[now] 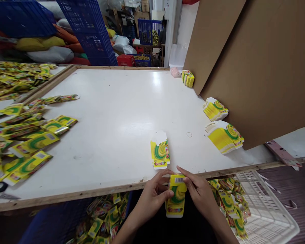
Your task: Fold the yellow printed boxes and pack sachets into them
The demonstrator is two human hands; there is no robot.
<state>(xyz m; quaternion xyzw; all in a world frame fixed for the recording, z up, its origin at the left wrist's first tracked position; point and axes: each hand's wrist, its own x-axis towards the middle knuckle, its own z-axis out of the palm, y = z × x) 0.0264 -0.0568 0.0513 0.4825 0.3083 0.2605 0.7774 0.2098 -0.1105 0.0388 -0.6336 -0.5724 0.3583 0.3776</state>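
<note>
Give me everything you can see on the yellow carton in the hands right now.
The yellow carton is a small printed cardboard box, yellow with a green swirl, a barcode near its top and a red strip at its bottom. It looks folded up into shape, held roughly upright just below the table's near edge. The left hand grips its left side, the right hand its top right; nothing else touches it.

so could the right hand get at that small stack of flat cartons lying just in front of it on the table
Probably yes. The stack of flat cartons lies near the table edge with bare surface around it. But the right hand and left hand both hold a yellow carton, so it would need to let go first.
</note>
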